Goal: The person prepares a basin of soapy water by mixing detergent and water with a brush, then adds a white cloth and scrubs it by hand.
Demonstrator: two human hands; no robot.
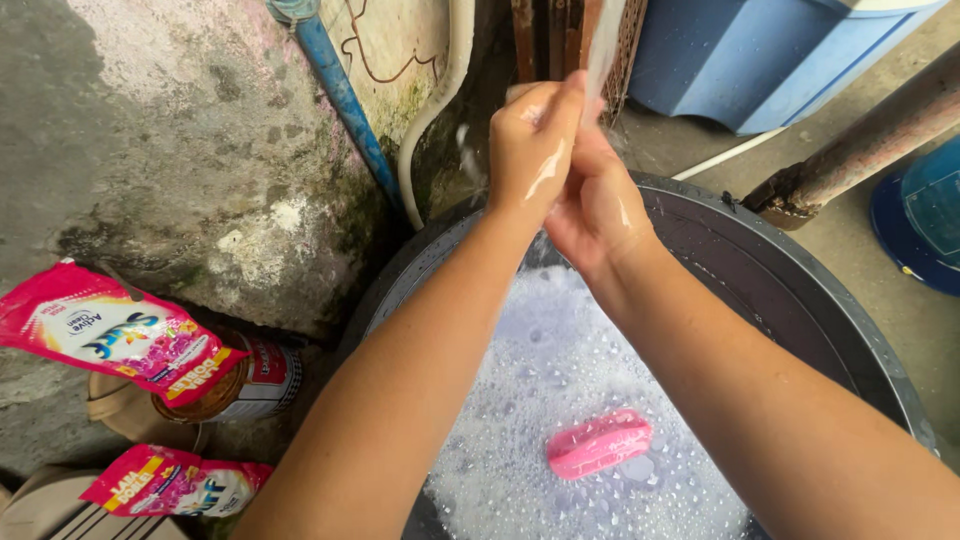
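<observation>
**Wet hands rubbed together under a water stream, above a dark suds-filled basin**

Fingers (562,95) of the left hand (530,140) are curled together and wrapped over the right hand (598,205); right-hand fingers are mostly hidden behind the left, so cannot tell how they sit. Nothing visibly held between the palms. Both hands wet and shiny, pressed against each other, touching.

A thin stream of running water (603,40) falls from the top edge onto the hands; droplets spray off to the left.

Both forearms reach up from the bottom of the frame and cross over a round dark plastic basin (800,270). The basin holds white soapy foam (540,400). A pink oval bar of soap (599,442) lies on the foam, below the hands and well apart from them, between the two forearms.

Left of the basin: a stained concrete wall (180,150) with a blue pipe (345,100) and a white hose (440,100) running down it. On the ground by the wall, a pink detergent sachet (110,335) lies on top of an open metal tin (250,385); a second pink sachet (175,482) lies lower, near the bottom left corner.

Upper right: a light blue plastic container (780,60), a rusty metal pole (860,150) slanting across, and a dark blue round tub (925,220) at the right edge.
</observation>
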